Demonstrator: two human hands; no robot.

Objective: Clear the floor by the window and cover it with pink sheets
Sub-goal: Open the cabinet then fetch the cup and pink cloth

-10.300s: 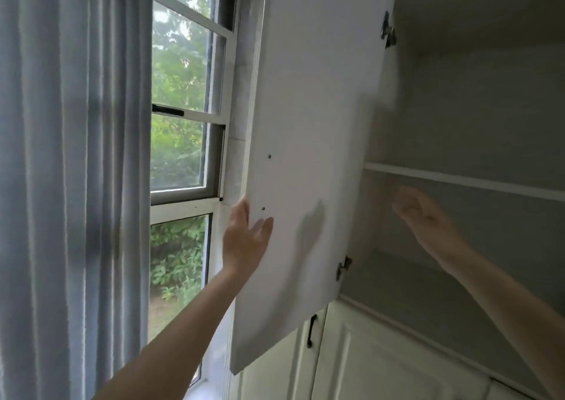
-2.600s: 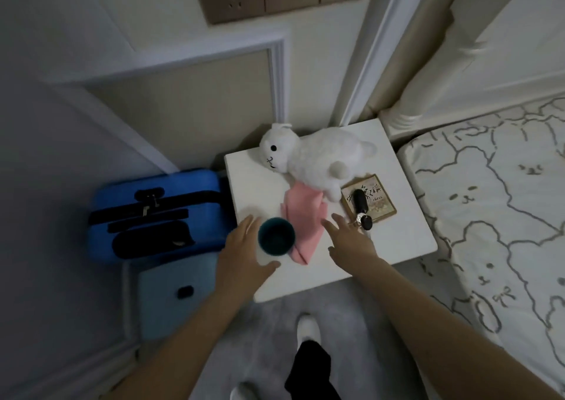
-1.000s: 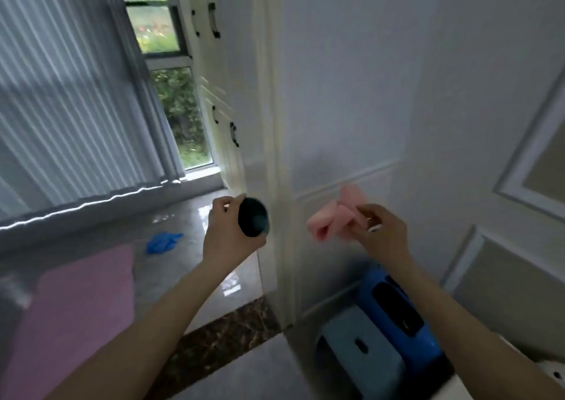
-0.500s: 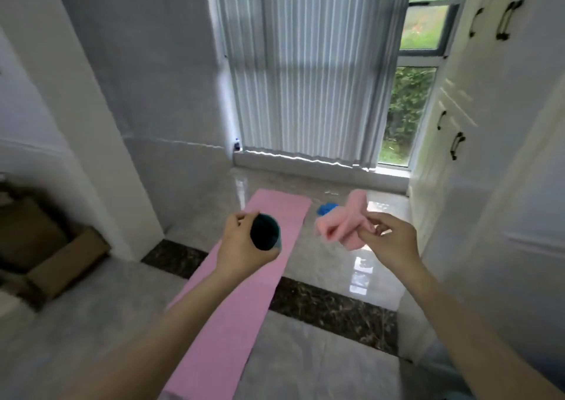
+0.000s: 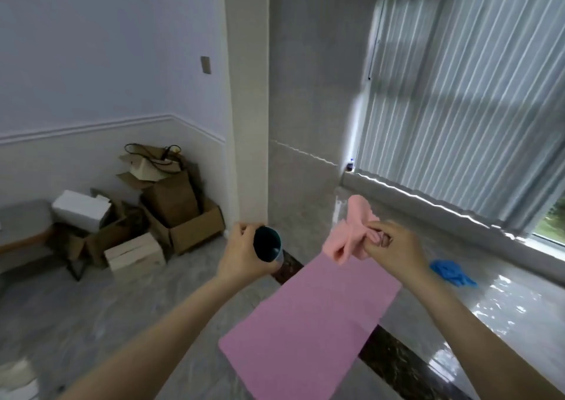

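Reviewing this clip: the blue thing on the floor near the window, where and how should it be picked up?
Judging by its crumpled, low heap, pinch the raised folds at the middle of the blue item from straight above. It lies apart from the pink sheet; both hands, left and right, are full.

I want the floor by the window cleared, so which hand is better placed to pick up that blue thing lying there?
Probably the right hand: the blue item lies on the floor just off that side. But it grips the pink cloth, and the left hand holds the dark cup, so neither is free.

Flat pink sheet [image 5: 308, 326] on floor; crumpled pink cloth [image 5: 351, 234] held aloft.
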